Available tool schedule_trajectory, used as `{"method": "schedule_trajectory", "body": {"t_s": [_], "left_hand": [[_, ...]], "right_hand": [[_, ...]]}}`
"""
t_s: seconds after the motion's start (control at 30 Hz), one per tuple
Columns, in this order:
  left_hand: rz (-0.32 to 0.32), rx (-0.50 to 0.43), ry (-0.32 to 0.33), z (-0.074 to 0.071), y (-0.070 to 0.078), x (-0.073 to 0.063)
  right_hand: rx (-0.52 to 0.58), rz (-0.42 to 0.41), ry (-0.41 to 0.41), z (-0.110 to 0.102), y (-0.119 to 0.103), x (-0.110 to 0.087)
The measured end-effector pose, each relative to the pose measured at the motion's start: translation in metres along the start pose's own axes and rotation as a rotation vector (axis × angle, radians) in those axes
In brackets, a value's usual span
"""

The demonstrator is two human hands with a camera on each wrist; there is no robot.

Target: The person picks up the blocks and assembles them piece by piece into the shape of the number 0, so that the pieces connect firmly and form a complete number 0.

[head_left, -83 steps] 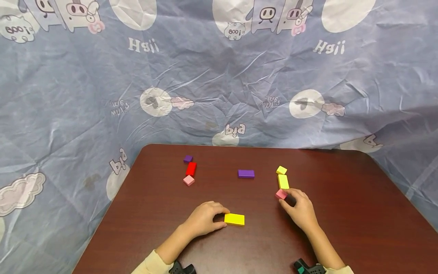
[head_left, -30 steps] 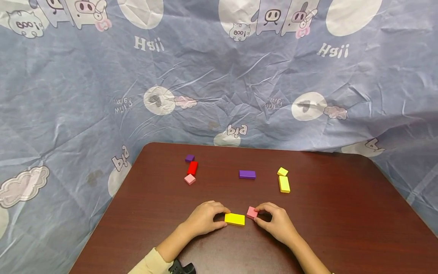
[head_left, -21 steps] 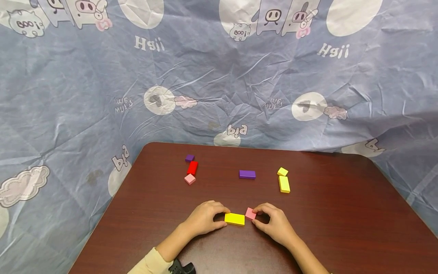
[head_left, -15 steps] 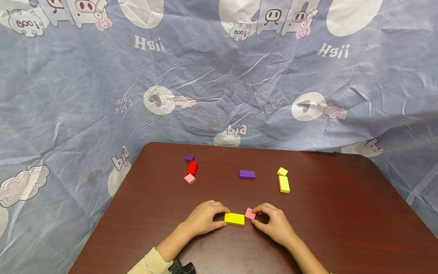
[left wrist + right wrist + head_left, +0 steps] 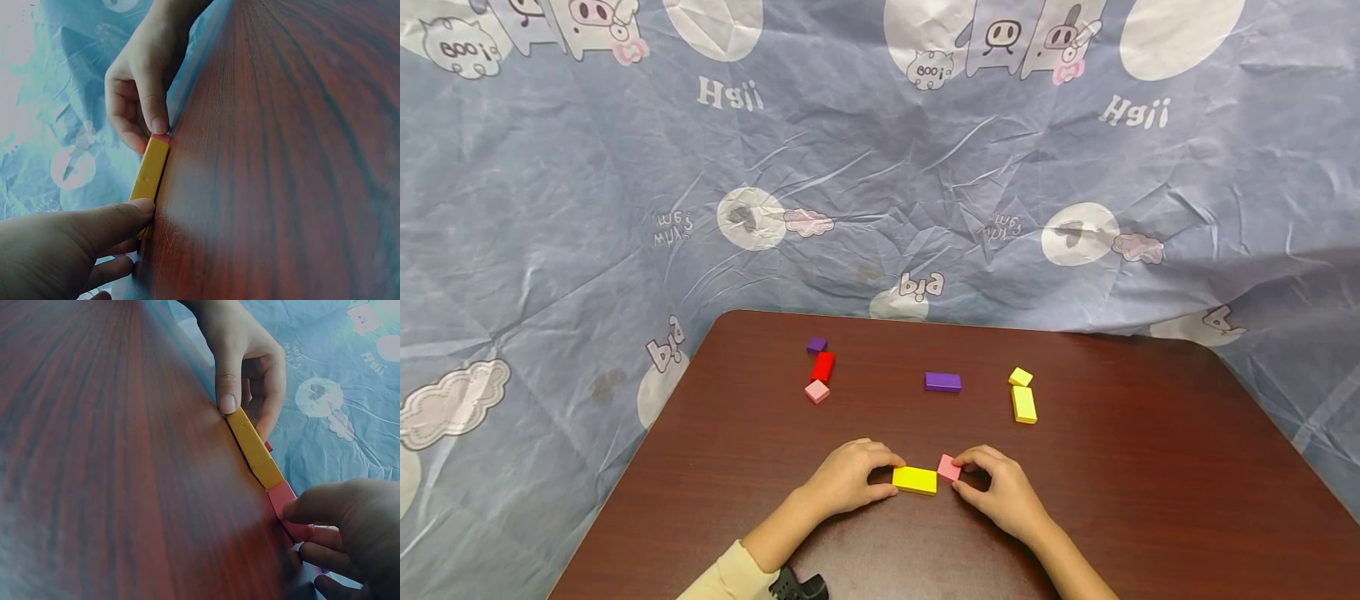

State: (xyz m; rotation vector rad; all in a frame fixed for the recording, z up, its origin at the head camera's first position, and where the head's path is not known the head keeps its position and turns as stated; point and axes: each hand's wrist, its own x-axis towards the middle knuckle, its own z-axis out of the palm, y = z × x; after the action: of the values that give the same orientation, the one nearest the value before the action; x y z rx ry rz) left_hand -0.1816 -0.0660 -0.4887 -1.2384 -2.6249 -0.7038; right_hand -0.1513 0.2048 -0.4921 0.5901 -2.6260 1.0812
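Observation:
Near the front middle of the table lies a bright yellow rectangular block (image 5: 914, 480). My left hand (image 5: 853, 477) pinches its left end between thumb and fingers. From the other side, my right hand (image 5: 1003, 490) pinches a small pink block (image 5: 948, 468) right at the yellow block's right end. The pink one sits slightly turned against it. In the right wrist view the yellow block (image 5: 150, 167) and the pink block (image 5: 289, 509) meet end to end on the wood, with the right thumb on the pink one's side.
Farther back on the brown table (image 5: 737, 467) are a purple cube (image 5: 817, 345), red block (image 5: 823, 367) and light pink cube (image 5: 817, 392) in a row. A purple block (image 5: 942, 382) lies mid-table. To the right, a small yellow block (image 5: 1020, 377) touches a longer yellow block (image 5: 1024, 405).
My right hand has carried the pink block from beside the right-hand yellow blocks leftward to the front yellow block's end. Over the last half second both hands stay nearly still.

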Motion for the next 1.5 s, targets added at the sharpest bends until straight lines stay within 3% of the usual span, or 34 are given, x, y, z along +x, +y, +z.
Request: {"method": "schedule_trajectory", "body": {"t_s": [0.53, 1.27, 1.4, 1.5], "left_hand": [[0.016, 0.006, 0.016, 0.0, 0.0, 0.0], [-0.038, -0.012, -0.028, -0.001, 0.0, 0.002], [-0.065, -0.033, -0.057, -0.004, -0.002, 0.001], [-0.075, -0.041, -0.039, -0.013, -0.007, -0.001]], "right_hand": [[-0.022, -0.036, 0.031, 0.003, 0.002, 0.0], [-0.028, -0.055, 0.024, 0.002, 0.004, 0.0], [-0.029, -0.052, 0.018, 0.003, 0.004, 0.0], [-0.031, -0.053, 0.017, 0.003, 0.004, -0.001]]}}
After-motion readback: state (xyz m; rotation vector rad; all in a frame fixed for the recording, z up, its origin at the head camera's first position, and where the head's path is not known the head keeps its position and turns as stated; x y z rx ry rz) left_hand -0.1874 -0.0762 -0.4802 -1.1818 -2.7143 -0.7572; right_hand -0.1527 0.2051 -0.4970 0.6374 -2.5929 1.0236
